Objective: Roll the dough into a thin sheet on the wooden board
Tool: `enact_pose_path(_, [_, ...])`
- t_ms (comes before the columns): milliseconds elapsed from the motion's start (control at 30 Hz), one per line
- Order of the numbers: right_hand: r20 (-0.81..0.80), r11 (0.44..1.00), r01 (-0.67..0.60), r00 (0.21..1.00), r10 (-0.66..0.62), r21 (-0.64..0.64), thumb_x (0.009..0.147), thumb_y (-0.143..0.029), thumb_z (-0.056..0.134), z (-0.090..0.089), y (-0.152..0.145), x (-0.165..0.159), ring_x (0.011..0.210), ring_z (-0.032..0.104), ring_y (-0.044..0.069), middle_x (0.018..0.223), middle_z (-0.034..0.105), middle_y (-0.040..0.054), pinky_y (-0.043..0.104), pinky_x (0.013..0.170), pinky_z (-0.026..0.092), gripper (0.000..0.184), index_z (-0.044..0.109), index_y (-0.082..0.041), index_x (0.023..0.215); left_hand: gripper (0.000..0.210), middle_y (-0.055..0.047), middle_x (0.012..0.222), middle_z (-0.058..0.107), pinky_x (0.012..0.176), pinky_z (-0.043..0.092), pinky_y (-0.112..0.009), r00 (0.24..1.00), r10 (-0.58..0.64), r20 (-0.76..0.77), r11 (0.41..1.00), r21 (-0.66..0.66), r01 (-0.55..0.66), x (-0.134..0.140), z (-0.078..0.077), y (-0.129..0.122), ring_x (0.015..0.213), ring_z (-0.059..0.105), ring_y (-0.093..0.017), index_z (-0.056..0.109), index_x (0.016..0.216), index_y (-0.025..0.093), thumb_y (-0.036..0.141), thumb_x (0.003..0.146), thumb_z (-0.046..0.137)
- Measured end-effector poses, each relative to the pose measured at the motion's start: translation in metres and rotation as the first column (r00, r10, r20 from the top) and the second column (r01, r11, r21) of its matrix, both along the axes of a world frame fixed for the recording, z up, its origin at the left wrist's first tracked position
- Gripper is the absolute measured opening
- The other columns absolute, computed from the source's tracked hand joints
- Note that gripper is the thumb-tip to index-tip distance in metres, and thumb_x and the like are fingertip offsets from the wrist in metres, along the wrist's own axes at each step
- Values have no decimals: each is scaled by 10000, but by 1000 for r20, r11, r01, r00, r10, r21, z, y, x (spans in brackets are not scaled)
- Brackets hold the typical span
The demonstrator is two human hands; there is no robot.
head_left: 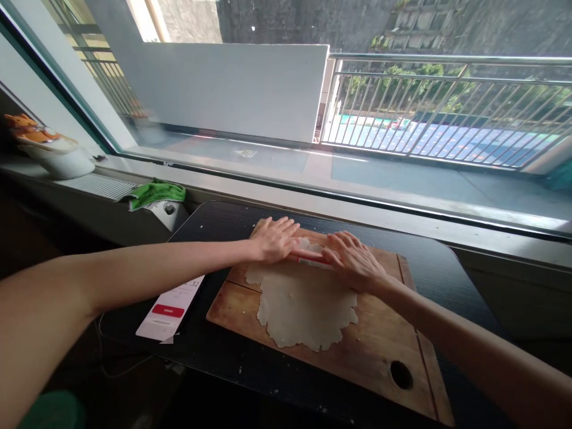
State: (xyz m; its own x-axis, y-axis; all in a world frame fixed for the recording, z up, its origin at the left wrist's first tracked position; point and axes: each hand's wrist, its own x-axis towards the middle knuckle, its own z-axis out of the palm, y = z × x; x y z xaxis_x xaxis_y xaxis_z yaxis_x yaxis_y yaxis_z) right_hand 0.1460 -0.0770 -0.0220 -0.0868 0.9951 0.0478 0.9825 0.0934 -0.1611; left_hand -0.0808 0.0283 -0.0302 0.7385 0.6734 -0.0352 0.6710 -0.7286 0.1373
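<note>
A thin, pale sheet of dough [308, 304] with ragged edges lies spread on a wooden cutting board [379, 333]. Across its far part rests a pinkish rolling pin [309, 256], visible only between my hands. My left hand [274, 239] lies over the pin's left end, palm down, with fingers stretched forward. Over the right end is my right hand [355, 260], also palm down, its fingers extended past the pin. Both ends of the pin are hidden beneath the hands.
A phone [172, 307] with a lit screen lies left of the board on the black table [223, 223]. A green cloth [157, 193] and a white pot [62, 158] sit by the window at left. The board has a round hole [401, 375].
</note>
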Motion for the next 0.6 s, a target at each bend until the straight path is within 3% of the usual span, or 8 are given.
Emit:
enact_pose_path(67, [24, 995, -89, 996, 88, 43, 982, -567, 290, -4, -21, -3, 1391, 405, 283, 1421, 560, 90, 470, 1111, 380, 561, 530, -259, 1386, 584, -74, 1588, 384, 1210, 184, -525, 997, -71, 28, 997, 35, 70, -11, -4, -16, 1486, 290, -265, 369, 1537, 218, 461, 1022, 239])
enact_pose_path(133, [44, 994, -80, 996, 77, 71, 980, -570, 309, -5, -18, -1, 1410, 378, 292, 1437, 546, 96, 481, 1119, 365, 567, 530, -248, 1391, 576, -75, 1581, 396, 1211, 172, -536, 997, -61, 48, 996, 67, 58, -9, -3, -13, 1485, 291, -268, 380, 1530, 217, 452, 1022, 245])
enact_pose_path(300, [33, 970, 239, 970, -240, 39, 1004, -496, 282, 8, 52, 11, 1421, 360, 306, 1498, 479, 139, 495, 1111, 365, 572, 457, -189, 1454, 571, -113, 1611, 327, 1205, 162, -576, 974, 217, 65, 974, 61, -220, 31, 12, 39, 1506, 229, -281, 365, 1525, 144, 398, 1028, 244])
enact_pose_path(367, [29, 960, 279, 960, -279, 7, 1009, -481, 268, 11, 55, 11, 1399, 392, 297, 1487, 490, 140, 479, 1093, 384, 564, 454, -185, 1453, 562, -121, 1607, 333, 1206, 166, -568, 970, 231, 69, 970, 66, -236, 33, 15, 41, 1504, 234, -279, 365, 1523, 134, 370, 1027, 248])
enact_pose_path(500, [31, 1000, -2, 1000, 2, 4, 996, -534, 297, 2, 3, -1, 1354, 440, 277, 1409, 570, 95, 438, 1063, 409, 534, 546, -239, 1366, 559, -91, 1563, 423, 1197, 213, -520, 998, -15, 55, 999, 45, 12, 1, 6, -1, 1466, 323, -267, 435, 1490, 186, 445, 1022, 271])
enact_pose_path(600, [51, 991, -81, 996, 76, 108, 991, -543, 324, -4, -20, -6, 1374, 414, 284, 1402, 579, 90, 443, 1096, 374, 529, 566, -239, 1349, 571, -91, 1538, 461, 1208, 189, -492, 991, -109, 81, 992, 73, 103, -12, 1, -17, 1453, 347, -261, 455, 1482, 197, 482, 1019, 282])
